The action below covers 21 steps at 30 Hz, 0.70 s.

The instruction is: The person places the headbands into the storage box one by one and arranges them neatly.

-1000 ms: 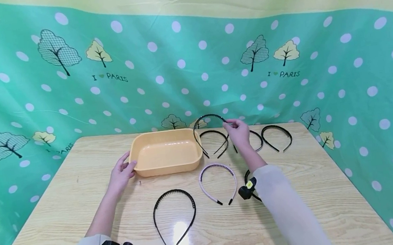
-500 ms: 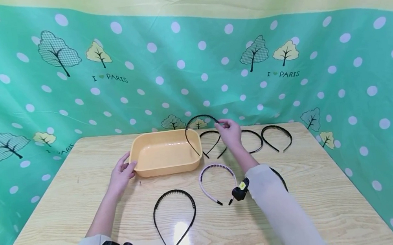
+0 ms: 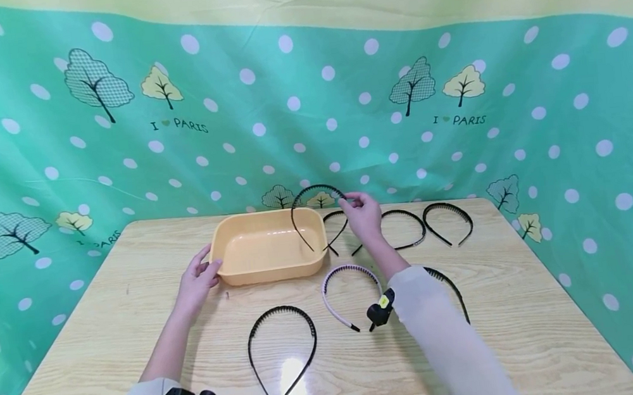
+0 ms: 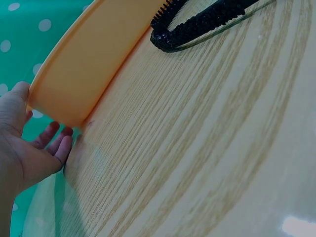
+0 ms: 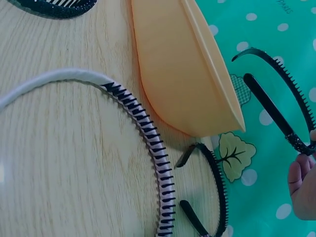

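My left hand (image 3: 196,286) grips the left end of a pale orange plastic tub (image 3: 272,274), thumb at its rim; the left wrist view shows the fingers curled beside the tub's wall (image 4: 94,59). My right hand (image 3: 364,217) pinches a thin black toothed headband (image 3: 315,187) by one side. This headband is raised, and its loop and free ends overlap the tub's right end in the head view. In the right wrist view, its two ends point toward the tub while the fingers (image 5: 295,177) hold the curved part.
On the wooden table (image 3: 133,317) lie a lilac headband (image 3: 348,267), a black one (image 3: 281,308) in front, and another (image 3: 445,277) partly under my right sleeve. More black headbands (image 3: 447,204) lie along the back right, one partly behind my right hand. A dotted green curtain (image 3: 222,168) hangs behind.
My right hand has moved left with the black headband, bringing it over the tub's right end. The left hand stays at the tub.
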Tool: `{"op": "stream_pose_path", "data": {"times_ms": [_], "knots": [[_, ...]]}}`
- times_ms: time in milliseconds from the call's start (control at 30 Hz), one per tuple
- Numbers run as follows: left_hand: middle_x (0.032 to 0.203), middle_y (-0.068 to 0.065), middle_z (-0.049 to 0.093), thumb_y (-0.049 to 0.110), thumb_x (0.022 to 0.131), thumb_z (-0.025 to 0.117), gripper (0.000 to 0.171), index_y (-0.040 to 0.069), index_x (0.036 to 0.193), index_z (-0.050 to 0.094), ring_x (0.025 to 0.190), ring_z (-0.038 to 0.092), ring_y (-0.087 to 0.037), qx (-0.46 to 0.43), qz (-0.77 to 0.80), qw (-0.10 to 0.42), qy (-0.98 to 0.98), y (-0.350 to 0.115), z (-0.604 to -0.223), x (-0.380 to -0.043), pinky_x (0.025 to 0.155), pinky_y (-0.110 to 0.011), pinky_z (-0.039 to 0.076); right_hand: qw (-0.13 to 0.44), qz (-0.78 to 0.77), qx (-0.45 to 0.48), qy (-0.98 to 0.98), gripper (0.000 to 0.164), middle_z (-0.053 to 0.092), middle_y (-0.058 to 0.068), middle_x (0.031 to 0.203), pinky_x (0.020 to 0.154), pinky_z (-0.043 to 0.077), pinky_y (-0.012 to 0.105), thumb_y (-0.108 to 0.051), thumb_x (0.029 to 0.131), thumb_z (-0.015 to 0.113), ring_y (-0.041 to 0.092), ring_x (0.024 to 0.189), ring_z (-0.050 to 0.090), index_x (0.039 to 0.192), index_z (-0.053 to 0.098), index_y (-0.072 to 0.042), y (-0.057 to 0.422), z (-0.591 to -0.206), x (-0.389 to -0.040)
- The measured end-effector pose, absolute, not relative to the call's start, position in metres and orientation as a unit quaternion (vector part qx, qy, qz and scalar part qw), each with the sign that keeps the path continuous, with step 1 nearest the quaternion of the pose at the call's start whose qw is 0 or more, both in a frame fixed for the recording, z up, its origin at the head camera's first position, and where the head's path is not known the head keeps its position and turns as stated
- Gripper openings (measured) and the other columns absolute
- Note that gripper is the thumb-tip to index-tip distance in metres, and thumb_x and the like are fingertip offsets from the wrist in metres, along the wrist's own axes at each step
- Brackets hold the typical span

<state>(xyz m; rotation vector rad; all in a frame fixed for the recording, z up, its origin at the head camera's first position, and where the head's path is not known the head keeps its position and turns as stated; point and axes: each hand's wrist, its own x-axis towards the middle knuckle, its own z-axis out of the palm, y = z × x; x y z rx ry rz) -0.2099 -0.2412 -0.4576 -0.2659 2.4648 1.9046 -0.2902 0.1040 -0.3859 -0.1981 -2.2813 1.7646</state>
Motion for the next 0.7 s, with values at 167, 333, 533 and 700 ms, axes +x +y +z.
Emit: {"op": "stream_pose_path", "data": {"times_ms": [167, 333, 533, 700], "knots": [[0.134, -0.024, 0.042, 0.043, 0.094, 0.052, 0.067, 0.021, 0.15, 0.023, 0.087, 0.053, 0.004, -0.081, 0.612, 0.004, 0.786, -0.241, -0.458, -0.21, 0.084, -0.017, 0.053, 0.124, 0.603, -0.066, -0.785, 0.027, 0.055, 0.001, 0.087, 0.055, 0.043, 0.017, -0.025, 0.084, 0.069, 0.012, 0.076, 0.049, 0.107, 0.066, -0.011, 0.097, -0.386, -0.289], [0.133, -0.023, 0.042, 0.044, 0.093, 0.052, 0.068, 0.021, 0.15, 0.022, 0.087, 0.054, 0.004, -0.081, 0.611, 0.004, 0.788, -0.241, -0.458, -0.211, 0.085, -0.017, 0.053, 0.129, 0.61, -0.056, -0.78, 0.026, 0.055, 0.001, 0.086, 0.054, 0.043, 0.016, -0.025, 0.084, 0.069, 0.012, 0.076, 0.049, 0.106, 0.066, -0.01, 0.09, -0.388, -0.289], [0.133, -0.024, 0.042, 0.043, 0.094, 0.052, 0.067, 0.021, 0.15, 0.022, 0.088, 0.054, 0.003, -0.082, 0.61, 0.004, 0.788, -0.24, -0.458, -0.209, 0.086, -0.018, 0.054, 0.125, 0.608, -0.058, -0.782, 0.026, 0.055, 0.0, 0.087, 0.057, 0.045, 0.017, -0.026, 0.085, 0.069, 0.012, 0.078, 0.05, 0.107, 0.066, -0.011, 0.082, -0.389, -0.287], [0.135, -0.024, 0.041, 0.042, 0.094, 0.052, 0.067, 0.021, 0.15, 0.022, 0.088, 0.054, 0.002, -0.087, 0.613, 0.004, 0.786, -0.24, -0.457, -0.209, 0.087, -0.019, 0.053, 0.119, 0.602, -0.07, -0.786, 0.026, 0.055, 0.0, 0.087, 0.057, 0.044, 0.016, -0.026, 0.085, 0.068, 0.011, 0.077, 0.049, 0.106, 0.066, -0.011, 0.075, -0.386, -0.285]]}}
